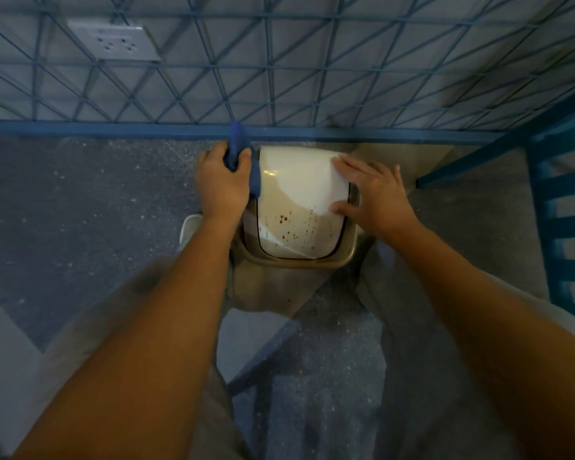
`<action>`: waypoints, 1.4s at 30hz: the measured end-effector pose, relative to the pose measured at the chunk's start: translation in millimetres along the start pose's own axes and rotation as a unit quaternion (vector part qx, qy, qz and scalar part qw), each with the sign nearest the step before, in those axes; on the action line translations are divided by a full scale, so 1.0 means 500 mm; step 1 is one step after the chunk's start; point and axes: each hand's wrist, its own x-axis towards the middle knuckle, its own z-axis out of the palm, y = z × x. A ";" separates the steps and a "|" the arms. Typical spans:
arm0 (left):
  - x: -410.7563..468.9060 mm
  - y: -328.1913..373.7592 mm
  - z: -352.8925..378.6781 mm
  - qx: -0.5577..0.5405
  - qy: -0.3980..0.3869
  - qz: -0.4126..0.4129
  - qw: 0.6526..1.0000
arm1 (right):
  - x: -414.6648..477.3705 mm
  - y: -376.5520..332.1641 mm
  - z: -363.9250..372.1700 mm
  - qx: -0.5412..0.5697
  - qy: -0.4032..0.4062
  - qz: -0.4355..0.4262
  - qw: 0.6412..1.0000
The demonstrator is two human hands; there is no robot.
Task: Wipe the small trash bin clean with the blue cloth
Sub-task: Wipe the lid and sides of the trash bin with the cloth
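Observation:
The small trash bin stands on the floor between my legs, beige with a white swing lid. Brown spots speckle the near half of the lid. My left hand is closed around the blue cloth, pressing it against the bin's left side; one end of the cloth sticks up above my fist. My right hand lies flat with fingers spread on the lid's right edge and the rim, steadying the bin.
A blue metal grid fence with a thick bottom rail runs just behind the bin. A wall socket sits behind it at upper left. A blue slatted frame stands on the right. The floor is speckled grey.

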 end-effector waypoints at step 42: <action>-0.206 0.163 -0.014 -0.034 -0.202 0.112 0.972 | -0.092 -0.109 -0.081 0.681 -0.060 0.131 0.718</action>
